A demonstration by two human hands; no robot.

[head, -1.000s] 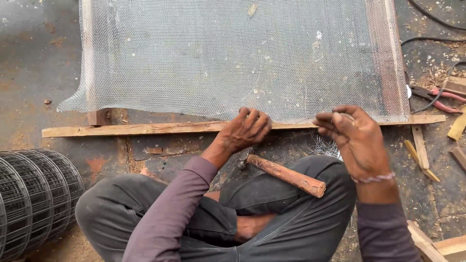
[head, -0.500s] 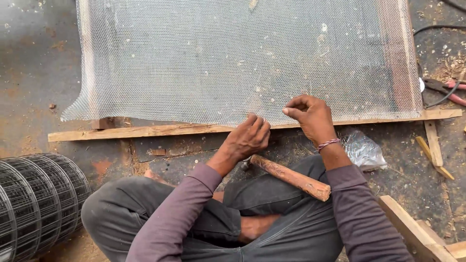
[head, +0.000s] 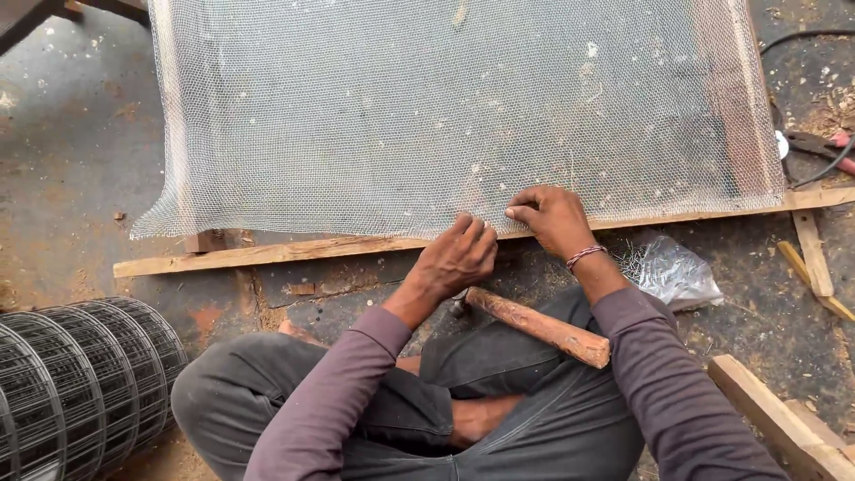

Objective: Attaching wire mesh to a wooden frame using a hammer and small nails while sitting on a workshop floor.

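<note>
since half a second before, right hand (head: pixel 554 218) slid left beside left hand (head: pixel 459 256), both fingertips pinching light, floppy mesh (head: pixel 427 107) edge flat onto batten (head: pixel 267 254); best gripped at hem.

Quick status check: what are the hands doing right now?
Left hand and right hand both pressing the wire mesh edge onto the wooden strip. Hammer resting on lap, unheld. Nothing blocking.
</note>
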